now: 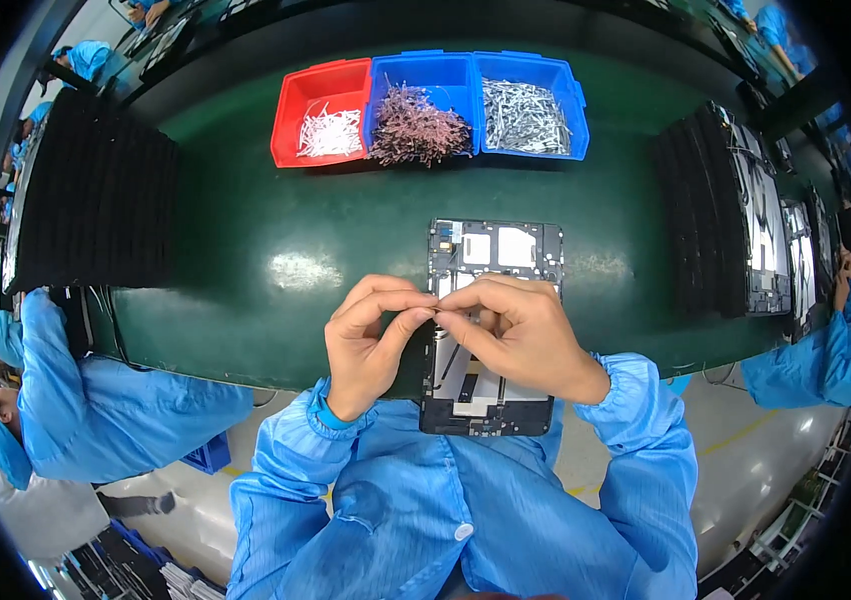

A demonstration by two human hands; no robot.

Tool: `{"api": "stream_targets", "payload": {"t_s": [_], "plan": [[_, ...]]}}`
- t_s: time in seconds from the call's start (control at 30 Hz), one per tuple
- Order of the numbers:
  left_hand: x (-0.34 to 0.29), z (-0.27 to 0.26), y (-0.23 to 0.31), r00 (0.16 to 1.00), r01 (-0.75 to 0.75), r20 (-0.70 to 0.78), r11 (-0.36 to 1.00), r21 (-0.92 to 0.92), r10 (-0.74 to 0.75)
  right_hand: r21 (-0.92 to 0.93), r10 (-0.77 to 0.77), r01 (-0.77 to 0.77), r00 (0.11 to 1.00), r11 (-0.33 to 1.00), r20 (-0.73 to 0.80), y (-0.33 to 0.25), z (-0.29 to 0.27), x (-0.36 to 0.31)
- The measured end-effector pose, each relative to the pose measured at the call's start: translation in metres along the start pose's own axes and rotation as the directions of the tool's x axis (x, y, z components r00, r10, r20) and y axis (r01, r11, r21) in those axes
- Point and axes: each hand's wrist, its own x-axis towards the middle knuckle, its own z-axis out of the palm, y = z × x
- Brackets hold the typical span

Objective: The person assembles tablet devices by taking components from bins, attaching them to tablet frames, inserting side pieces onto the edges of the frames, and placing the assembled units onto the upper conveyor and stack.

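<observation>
An opened tablet (466, 400), black-framed with silvery inner plates, lies lengthwise on the green bench, its near end reaching the front edge. Over its left side, my left hand (371, 335) and my right hand (516, 330) meet fingertip to fingertip. Each pinches with thumb and forefinger. Whatever is between the fingertips is too small to make out. My right hand covers part of the tablet's middle.
At the back stand a red bin (286, 120) of short white pieces, a blue bin (446, 95) of thin reddish wires and another blue bin (576, 120) of silvery strips. Black tray stacks (96, 200) (701, 210) flank the green bench (226, 230). Co-workers in blue sit at both sides.
</observation>
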Motion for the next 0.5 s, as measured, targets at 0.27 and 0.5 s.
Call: {"api": "stream_targets", "payload": {"t_s": [0.27,0.5], "plan": [[0.001,-0.001,0.000,0.992,-0.108,-0.035,0.973,0.203,0.118,-0.122,-0.191,0.174,0.971,0.977,-0.141,0.008,0.012,0.001],[0.001,0.001,-0.001,0.991,-0.123,-0.029,0.974,0.192,0.131,-0.082,-0.208,0.197,0.962,0.977,-0.176,0.011,0.014,0.001]]}}
